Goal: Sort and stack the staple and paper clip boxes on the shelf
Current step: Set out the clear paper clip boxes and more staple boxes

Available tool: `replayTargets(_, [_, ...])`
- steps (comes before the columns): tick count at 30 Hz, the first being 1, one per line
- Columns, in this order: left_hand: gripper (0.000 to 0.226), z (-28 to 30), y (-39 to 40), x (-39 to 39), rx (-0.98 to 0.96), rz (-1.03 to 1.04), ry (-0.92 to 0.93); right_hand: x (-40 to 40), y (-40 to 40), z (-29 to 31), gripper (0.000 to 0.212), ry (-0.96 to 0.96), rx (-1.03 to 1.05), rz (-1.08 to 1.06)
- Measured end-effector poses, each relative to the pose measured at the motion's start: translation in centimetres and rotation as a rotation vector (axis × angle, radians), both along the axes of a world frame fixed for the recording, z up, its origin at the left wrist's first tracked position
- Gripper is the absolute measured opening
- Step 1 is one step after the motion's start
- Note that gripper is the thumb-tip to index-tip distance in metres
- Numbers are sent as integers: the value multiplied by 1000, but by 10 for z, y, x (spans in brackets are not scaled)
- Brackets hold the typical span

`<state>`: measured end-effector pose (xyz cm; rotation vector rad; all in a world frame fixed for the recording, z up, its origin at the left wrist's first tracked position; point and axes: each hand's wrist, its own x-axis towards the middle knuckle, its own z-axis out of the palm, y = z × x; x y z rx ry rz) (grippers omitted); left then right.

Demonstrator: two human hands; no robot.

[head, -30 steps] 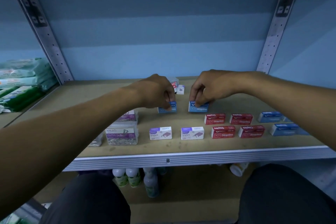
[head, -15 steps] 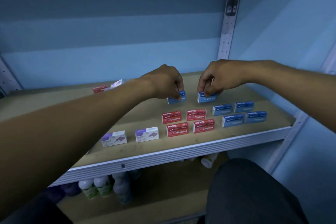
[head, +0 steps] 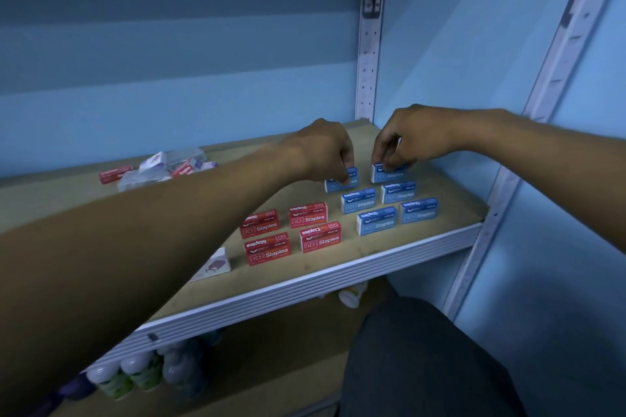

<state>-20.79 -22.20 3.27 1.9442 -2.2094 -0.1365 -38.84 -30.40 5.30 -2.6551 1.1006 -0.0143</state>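
Observation:
On the wooden shelf (head: 355, 264) stand several blue staple boxes at the right, among them one at the front (head: 376, 221). My left hand (head: 325, 152) pinches a blue staple box (head: 340, 183) at the back of that group. My right hand (head: 406, 139) pinches another blue staple box (head: 388, 174) just right of it. Both boxes sit low, at or on the shelf. Several red staple boxes (head: 306, 215) stand in two rows left of the blue ones. A purple-and-white box (head: 215, 264) peeks out from under my left forearm.
A loose heap of boxes (head: 162, 167) and a red box (head: 115, 174) lie at the shelf's back left. A metal upright (head: 369, 61) marks the back right corner, with the wall close on the right. Bottles (head: 135, 372) stand on the shelf below.
Both hands carried their blue boxes to the right, from beside the red boxes to behind the blue rows. The view swung right, so the paper clip boxes at the left dropped out of sight.

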Motion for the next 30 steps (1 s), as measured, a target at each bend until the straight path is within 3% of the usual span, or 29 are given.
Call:
replayTargets(18, [26, -10, -4, -10, 1, -32, 2, 3, -5, -11, 12, 57, 11, -17])
replayTargets(30, [22, 14, 34, 49, -5, 101, 52, 43, 16, 12, 11, 71, -44, 46])
